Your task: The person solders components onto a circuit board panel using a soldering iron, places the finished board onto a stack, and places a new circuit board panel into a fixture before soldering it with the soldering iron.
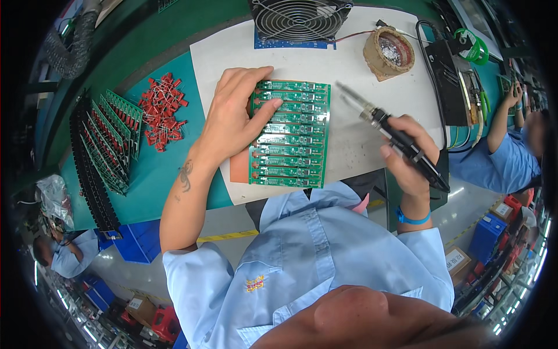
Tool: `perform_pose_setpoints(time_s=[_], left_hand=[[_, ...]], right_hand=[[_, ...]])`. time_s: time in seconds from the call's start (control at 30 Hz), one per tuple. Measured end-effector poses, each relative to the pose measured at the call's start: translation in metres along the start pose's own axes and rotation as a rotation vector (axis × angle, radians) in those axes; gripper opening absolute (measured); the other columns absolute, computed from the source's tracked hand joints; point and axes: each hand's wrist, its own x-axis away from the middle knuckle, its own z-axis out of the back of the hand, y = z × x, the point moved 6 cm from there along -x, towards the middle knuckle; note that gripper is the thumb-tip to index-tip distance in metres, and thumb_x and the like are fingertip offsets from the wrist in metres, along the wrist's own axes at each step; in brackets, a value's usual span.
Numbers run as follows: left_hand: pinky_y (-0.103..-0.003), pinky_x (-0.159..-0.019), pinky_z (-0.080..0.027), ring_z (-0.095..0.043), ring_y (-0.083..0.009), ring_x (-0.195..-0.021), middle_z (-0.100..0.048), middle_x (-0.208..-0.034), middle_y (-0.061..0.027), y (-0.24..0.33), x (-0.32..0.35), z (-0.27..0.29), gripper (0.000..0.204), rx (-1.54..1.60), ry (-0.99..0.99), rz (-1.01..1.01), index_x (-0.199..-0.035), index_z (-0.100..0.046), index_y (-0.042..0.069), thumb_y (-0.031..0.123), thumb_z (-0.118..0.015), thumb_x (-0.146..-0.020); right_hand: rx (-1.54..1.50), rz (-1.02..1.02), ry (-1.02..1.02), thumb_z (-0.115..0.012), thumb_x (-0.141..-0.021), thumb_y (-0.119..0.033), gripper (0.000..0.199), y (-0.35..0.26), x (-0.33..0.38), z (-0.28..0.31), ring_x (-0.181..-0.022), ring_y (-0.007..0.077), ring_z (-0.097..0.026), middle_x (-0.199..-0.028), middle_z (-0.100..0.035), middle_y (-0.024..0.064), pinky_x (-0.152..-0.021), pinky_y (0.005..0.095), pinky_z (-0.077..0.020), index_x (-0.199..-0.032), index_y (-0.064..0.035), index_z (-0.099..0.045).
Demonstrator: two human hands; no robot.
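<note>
There is one view only, from a wide fisheye camera worn on the person's head, so no second view shares the scene. It looks steeply down and a little forward at the green panel of circuit boards (290, 135), which lies close below, near the middle of the picture. Beyond the panel, at the top edge, stands a black wire-guarded fan (300, 18). Below the panel, the person's light blue shirt (302, 256) fills the lower part. Straight edges bend toward the rim.

Light blue short-sleeved work shirt (302, 256), small yellow-pink chest emblem (256, 283); blue wristband (412, 218) on right wrist; dark tattoo (185, 174) on left forearm.
</note>
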Motion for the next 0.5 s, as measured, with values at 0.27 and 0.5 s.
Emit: perform_pose_setpoints(time_s=[0.27, 0.5], left_hand=[[-0.039, -0.105, -0.051, -0.063, -0.0285, -0.115, -0.073, -0.122, -0.0146, 0.003, 0.001, -0.004, 0.047, 0.023, -0.019, -0.074, -0.135, -0.069, -0.001, 0.015, -0.081, -0.094], [-0.039, -0.103, -0.052, -0.063, -0.0289, -0.114, -0.073, -0.121, -0.0149, 0.002, 0.0, -0.003, 0.045, 0.034, -0.021, -0.057, -0.134, -0.07, -0.001, 0.015, -0.081, -0.094]], right_hand=[[0.032, 0.028, -0.133, -0.081, -0.072, 0.001, 0.046, -0.016, -0.002, -0.021, -0.08, 0.0212, -0.062, -0.095, -0.076, 0.0131, -0.074, 0.0314, -0.0499, -0.118, 0.0037, -0.077], [0.031, 0.023, -0.138, -0.08, -0.072, 0.0, 0.046, -0.015, -0.002, -0.021, -0.079, 0.0216, -0.062, -0.093, -0.076, 0.013, -0.074, 0.0317, -0.0502, -0.118, 0.0034, -0.077]])
